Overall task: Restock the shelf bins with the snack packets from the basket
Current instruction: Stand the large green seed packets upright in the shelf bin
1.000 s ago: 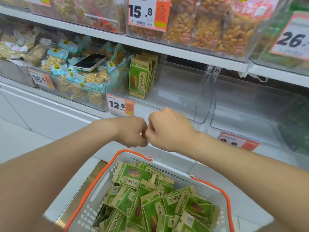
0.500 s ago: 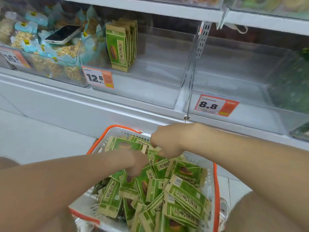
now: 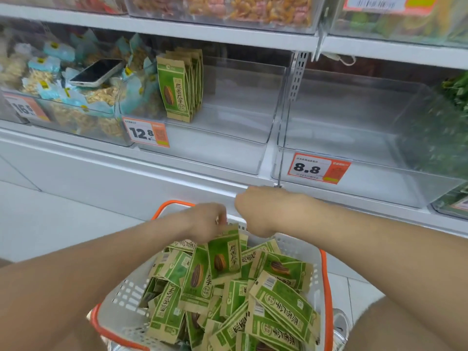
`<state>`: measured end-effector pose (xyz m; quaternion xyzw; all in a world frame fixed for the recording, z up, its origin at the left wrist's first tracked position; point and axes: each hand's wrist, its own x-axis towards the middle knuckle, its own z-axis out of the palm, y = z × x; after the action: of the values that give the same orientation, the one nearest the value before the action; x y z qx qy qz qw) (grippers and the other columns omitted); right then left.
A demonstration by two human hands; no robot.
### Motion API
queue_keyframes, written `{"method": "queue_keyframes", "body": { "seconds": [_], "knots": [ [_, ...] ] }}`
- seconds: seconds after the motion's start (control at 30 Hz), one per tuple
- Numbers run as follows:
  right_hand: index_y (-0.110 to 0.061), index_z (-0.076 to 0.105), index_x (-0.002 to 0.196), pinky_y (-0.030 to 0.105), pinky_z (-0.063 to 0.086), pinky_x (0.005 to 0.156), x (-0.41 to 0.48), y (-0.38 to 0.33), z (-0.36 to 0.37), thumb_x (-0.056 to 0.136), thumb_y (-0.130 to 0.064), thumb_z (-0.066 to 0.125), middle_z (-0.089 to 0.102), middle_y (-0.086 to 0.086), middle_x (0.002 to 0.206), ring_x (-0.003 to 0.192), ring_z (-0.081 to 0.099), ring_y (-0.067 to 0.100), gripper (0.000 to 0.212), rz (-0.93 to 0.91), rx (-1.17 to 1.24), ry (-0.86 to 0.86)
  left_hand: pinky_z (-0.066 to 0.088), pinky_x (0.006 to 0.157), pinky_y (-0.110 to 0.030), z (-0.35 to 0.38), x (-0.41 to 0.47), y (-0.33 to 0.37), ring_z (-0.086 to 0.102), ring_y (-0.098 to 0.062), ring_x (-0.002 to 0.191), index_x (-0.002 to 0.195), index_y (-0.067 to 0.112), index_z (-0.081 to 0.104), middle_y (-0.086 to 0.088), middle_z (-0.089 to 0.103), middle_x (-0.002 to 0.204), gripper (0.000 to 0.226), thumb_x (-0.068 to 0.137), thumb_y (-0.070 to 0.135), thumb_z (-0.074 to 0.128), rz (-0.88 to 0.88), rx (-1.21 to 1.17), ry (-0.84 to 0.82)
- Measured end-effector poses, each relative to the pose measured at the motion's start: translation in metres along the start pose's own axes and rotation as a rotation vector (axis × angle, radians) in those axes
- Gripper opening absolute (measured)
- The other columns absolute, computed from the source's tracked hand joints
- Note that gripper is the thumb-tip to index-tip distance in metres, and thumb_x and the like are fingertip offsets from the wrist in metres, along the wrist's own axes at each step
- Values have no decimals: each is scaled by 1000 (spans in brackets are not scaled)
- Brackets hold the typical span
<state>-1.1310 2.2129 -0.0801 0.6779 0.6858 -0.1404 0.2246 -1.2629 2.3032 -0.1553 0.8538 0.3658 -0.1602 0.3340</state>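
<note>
A white basket with an orange rim (image 3: 325,279) sits low in front of me, heaped with green snack packets (image 3: 283,302). My left hand (image 3: 206,220) pinches the top edge of one green packet (image 3: 224,257), which stands upright above the heap. My right hand (image 3: 258,214) hovers over the basket's far rim with its fingers curled under, and nothing shows in it. On the shelf, the clear bin tagged 12.8 (image 3: 215,158) holds several of the same packets (image 3: 178,87) standing in a row at its left side.
The clear bin tagged 8.8 (image 3: 354,153) is to the right, with green goods (image 3: 455,97) beyond it. The left bin (image 3: 76,122) holds blue-wrapped snacks with a phone (image 3: 97,72) lying on top. Bins of nuts (image 3: 253,8) fill the shelf above.
Both hands dropped from a fist-to-fist pose above the basket into the packets. My left hand has since raised one packet, and my right hand has come up off the heap.
</note>
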Motion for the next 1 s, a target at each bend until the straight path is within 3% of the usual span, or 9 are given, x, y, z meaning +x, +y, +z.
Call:
{"method": "queue_keyframes", "body": {
  "seconds": [0.13,0.2,0.3,0.4,0.57,0.7,0.83,0.9,1.0],
  "knots": [
    [-17,43,74,27,35,48,1,13,-11,101,-14,53,49,5,80,65,49,18,29,72,269,163,46,57,-26,-46,-11,3,54,-17,58,93,21,65,-2,67,69,13,105,16,60,106,-343,223],
    [-13,54,73,23,40,48,3,15,-16,101,-23,54,56,7,75,69,55,25,30,104,495,296,56,66,-37,-63,-21,4,61,-21,66,97,14,68,-11,68,73,12,105,12,60,144,-518,324],
    [-5,74,83,43,62,66,9,12,-22,98,-33,61,74,12,75,74,72,30,34,161,915,474,60,69,-39,-81,-34,7,68,-21,70,103,10,72,-19,71,82,8,104,11,64,172,-713,553],
    [-11,79,82,47,65,76,12,4,-26,100,-33,66,78,5,73,72,77,25,31,143,1211,503,58,71,-41,-90,-40,5,70,-22,73,102,12,74,-16,75,87,5,100,10,70,177,-905,770],
    [-13,78,86,49,64,80,18,-5,-31,96,-25,74,79,3,77,75,78,24,17,122,1419,666,55,56,-29,-96,-46,2,71,-17,64,97,11,73,-8,77,79,3,96,9,75,161,-1068,849],
    [-13,77,98,36,64,69,18,-13,-40,100,-30,69,80,5,83,77,78,23,19,26,1519,599,58,56,-31,-112,-46,-3,73,-22,69,99,6,74,-12,77,81,5,95,9,76,147,-1052,918],
    [-11,78,100,44,62,87,26,-15,-52,99,-29,71,81,6,89,85,79,24,20,-14,1590,551,65,64,-40,-136,-40,-15,77,-28,76,101,5,72,-16,78,90,15,103,19,66,132,-965,900],
    [-8,78,100,49,62,88,36,-12,-61,98,-30,72,81,8,90,87,79,26,22,7,1624,614,65,73,-49,-150,-34,-25,77,-31,81,99,11,71,-10,78,87,26,107,27,53,135,-774,948],
    [0,77,100,46,65,81,57,-3,-80,100,-30,69,80,12,92,88,78,29,31,48,1686,676,55,81,-41,-166,-31,-43,68,-27,86,109,14,70,4,70,82,26,104,22,46,92,-187,1074]
  ]
}}
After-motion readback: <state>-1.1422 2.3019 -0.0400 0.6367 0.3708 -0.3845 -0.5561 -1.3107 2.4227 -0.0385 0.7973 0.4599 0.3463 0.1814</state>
